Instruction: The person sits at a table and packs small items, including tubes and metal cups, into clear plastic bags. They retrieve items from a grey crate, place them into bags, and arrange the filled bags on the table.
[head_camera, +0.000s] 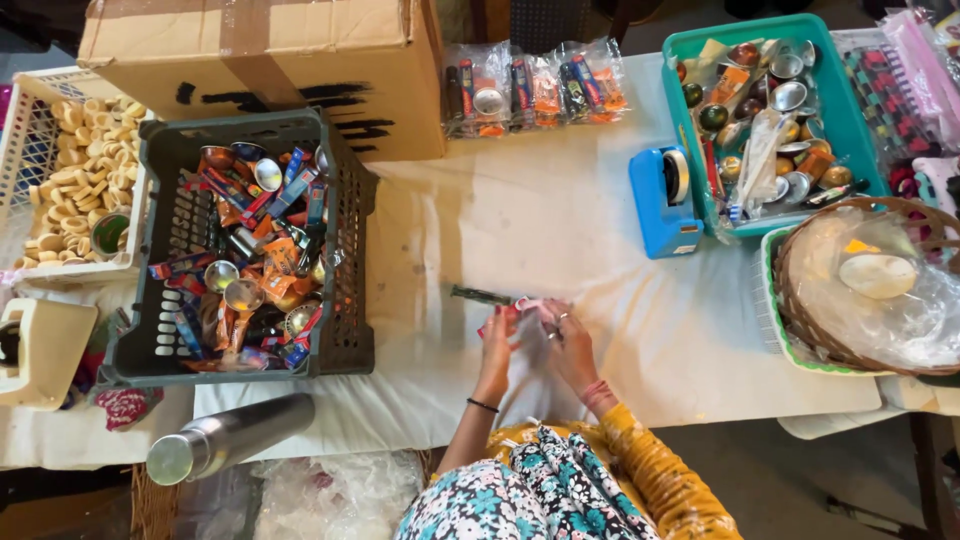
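Head view, looking straight down at my bench (560, 230) with its white cloth. My left hand (497, 345) and right hand (570, 345) meet over the cloth just in front of my lap, both closed around one small clear packet (522, 310) with red and pink bits inside. The left grip pinches its near edge with fingers curled tight; the right grip has fingers folded over the far side, ring showing. Just beyond the packet, toward the cardboard box (265, 70), a thin dark stick (480, 295) lies flat on the cloth, apart from my fingers.

All placed off the packet: dark plastic crate (340, 330) full of mixed wrappers and small metal bowls to its left, nearly touching the box behind it. Blue tape dispenser (662, 200) up and to the right, teal tray (850, 110) of bowls just past that, wicker basket (800, 290) with plastic film further right. Row of finished packets (535, 85) at the far edge. Steel flask (230, 440) lies on its side low left, end hanging past the bench edge.

Risks, as I judge them — packet is slippery film, so a loose pinch could spill the small contents onto the cloth. The flask could roll off if the bench gets bumped. The stick could be swept away by my left wrist.
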